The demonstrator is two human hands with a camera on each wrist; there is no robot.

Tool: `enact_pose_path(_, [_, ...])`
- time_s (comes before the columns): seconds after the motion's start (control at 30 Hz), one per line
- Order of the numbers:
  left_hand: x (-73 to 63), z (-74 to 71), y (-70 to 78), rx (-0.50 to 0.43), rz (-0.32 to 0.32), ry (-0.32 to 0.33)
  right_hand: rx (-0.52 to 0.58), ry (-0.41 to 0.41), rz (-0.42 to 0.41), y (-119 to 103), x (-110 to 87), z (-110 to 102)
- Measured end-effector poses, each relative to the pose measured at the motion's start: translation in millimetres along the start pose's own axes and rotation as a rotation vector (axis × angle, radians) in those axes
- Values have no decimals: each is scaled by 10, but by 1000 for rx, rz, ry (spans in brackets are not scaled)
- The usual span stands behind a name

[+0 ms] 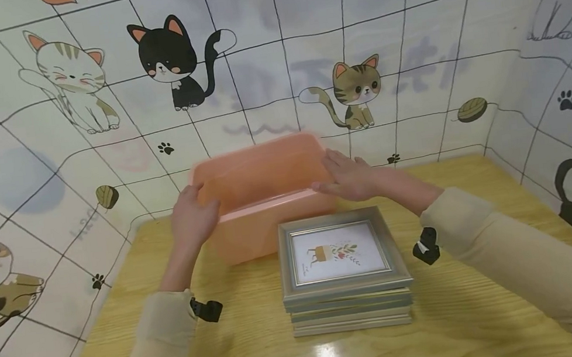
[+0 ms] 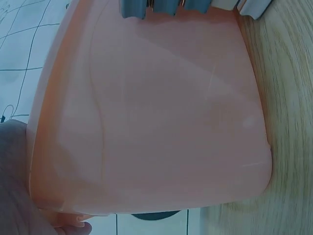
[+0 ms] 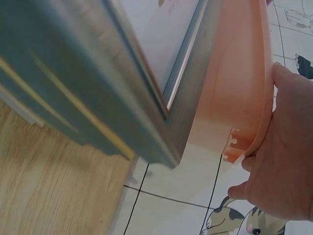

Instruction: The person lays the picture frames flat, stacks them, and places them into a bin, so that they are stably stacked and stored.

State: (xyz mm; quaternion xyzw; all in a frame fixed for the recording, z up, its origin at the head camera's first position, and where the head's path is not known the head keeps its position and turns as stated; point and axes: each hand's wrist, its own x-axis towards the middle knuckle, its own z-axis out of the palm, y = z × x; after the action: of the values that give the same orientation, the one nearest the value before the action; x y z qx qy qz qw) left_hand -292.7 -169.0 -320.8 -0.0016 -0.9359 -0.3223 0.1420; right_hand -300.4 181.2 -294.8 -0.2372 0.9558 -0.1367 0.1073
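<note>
A peach-coloured plastic storage bin [image 1: 264, 219] stands tilted towards me at the back of the table, its open top showing. My left hand [image 1: 192, 215] grips its left rim, thumb over the inner side. At the opposite end my right hand [image 1: 352, 177] holds the right rim with the thumb over the edge. In the right wrist view, fingertips of the right hand [image 3: 283, 147] show below the rim, beside a notched part of the bin. Just in front of the bin lies a stack of several picture frames [image 1: 351, 312], the top one bearing a floral animal print.
The wood-grain table [image 1: 252, 347] runs back to a wall covering [image 1: 263, 75] with cartoon cats and grid lines. The frame stack sits close against the bin's front right side. Dark wrist cameras [image 1: 207, 310] are strapped on both sleeves.
</note>
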Motion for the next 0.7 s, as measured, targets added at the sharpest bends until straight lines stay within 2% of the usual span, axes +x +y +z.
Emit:
enact_pose_path(0.23, [91,168,158,-31,-5,-17,8,18,5,221,-157,-30])
enact_pose_path(0.3, [110,211,187,-40,11,-30,12,27,10,270,-198,-33])
enact_pose_path(0.53, [152,313,246,5,149,-148,69,62,21,431,-345,-31])
enact_pose_path(0.7, [163,388,328,7,193,-201,86,105,10,551,-442,-30])
